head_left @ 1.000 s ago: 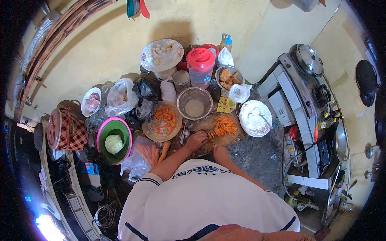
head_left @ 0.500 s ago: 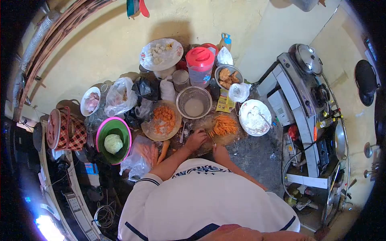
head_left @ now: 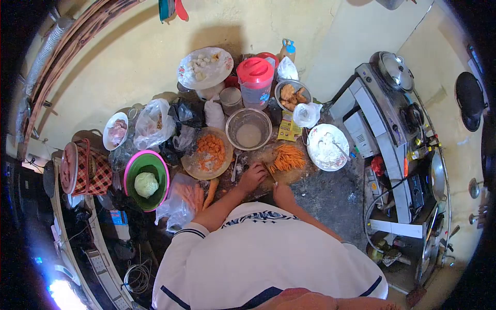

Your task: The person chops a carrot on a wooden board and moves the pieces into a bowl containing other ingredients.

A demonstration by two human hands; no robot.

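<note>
Carrot strips (head_left: 288, 158) lie heaped on the board (head_left: 297, 175), at one o'clock from the knife (head_left: 270, 174). Right hand (head_left: 283, 194) grips its handle, fingers curled shut. Left hand (head_left: 252, 178) presses down at nine o'clock of the blade; its finger spread is unclear. Whole carrot (head_left: 210, 192) lies at eight o'clock.

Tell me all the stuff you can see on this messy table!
carrot sticks: one pile, orange, cutting board
knife: one, between hands
chopped carrot plate: one, orange, left of board
whole carrot: one, orange, near left arm
glass bowl: one, clear, behind board
jug: one, red lid, rear
cabbage: one, pale green, in green basin
flour plate: one, white, right
stove: one, grey, far right
left hand: on board
right hand: grip on knife
</note>
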